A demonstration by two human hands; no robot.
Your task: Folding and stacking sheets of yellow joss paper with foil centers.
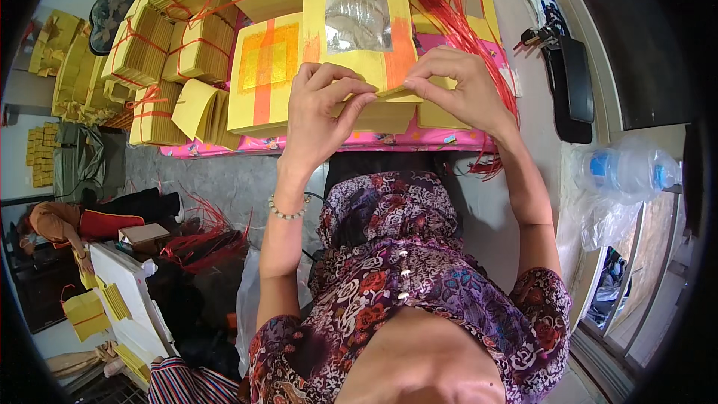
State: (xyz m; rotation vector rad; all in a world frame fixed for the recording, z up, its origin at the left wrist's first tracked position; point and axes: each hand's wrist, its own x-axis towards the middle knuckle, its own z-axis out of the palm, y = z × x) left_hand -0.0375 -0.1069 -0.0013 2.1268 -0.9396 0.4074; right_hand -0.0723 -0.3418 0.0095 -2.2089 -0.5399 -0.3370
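Observation:
A yellow paper sheet [318,0] with a silver foil square and orange brushed bands tops the stack in front of me. Along its near edge, a narrow strip of paper is turned up. My left hand [327,108] is closed, pinching this edge between thumb and fingertips. At the right part of the same edge, my right hand [464,90] pinches the paper too, thumb against forefinger. Just left of my left hand lies another yellow stack [243,60], its top sheet bearing a gold square and an orange stripe. Red plastic ribbons [456,11] hang down beyond my right hand.
Tied yellow paper bundles [142,45] are piled at the left end of the pink-covered table [419,141]. A black case [576,78] and a clear plastic bottle [628,168] are at the right. Lower left, other people are beside a white table [134,299] holding yellow paper.

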